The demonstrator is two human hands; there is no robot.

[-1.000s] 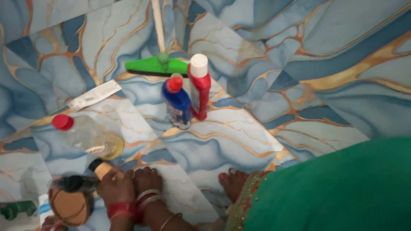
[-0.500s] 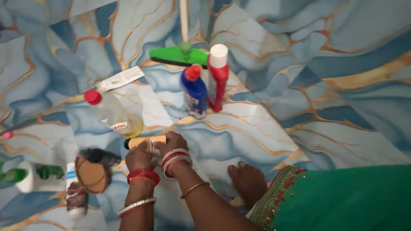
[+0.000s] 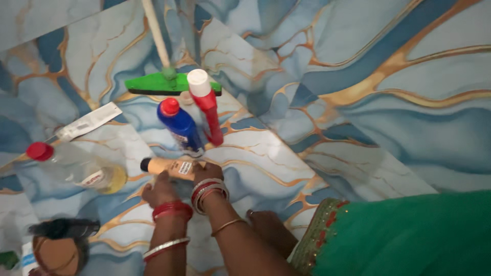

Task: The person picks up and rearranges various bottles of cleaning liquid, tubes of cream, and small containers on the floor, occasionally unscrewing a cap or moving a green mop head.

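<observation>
A beige bottle [image 3: 166, 165] with a black cap lies on its side on the blue marbled floor [image 3: 286, 153]. My left hand [image 3: 159, 191] grips its near side at the middle. My right hand [image 3: 207, 173] closes over its bottom end, by a small label. Both wrists carry red and white bangles. Just beyond the beige bottle stand a blue bottle with a red cap [image 3: 180, 127] and a slim red bottle with a white cap [image 3: 208, 106], side by side.
A green wiper head [image 3: 153, 84] on a pale stick [image 3: 155, 33] rests behind the bottles. A clear bottle with a red cap [image 3: 76, 166] and a white tube [image 3: 84, 124] lie at left. A brown round object [image 3: 57, 254] and black brush [image 3: 64, 228] sit lower left. My foot [image 3: 270, 225] and green garment [image 3: 409, 235] are at right.
Both hands have carried the beige bottle away from the brown round object and up toward the blue bottle. The view has shifted as well.
</observation>
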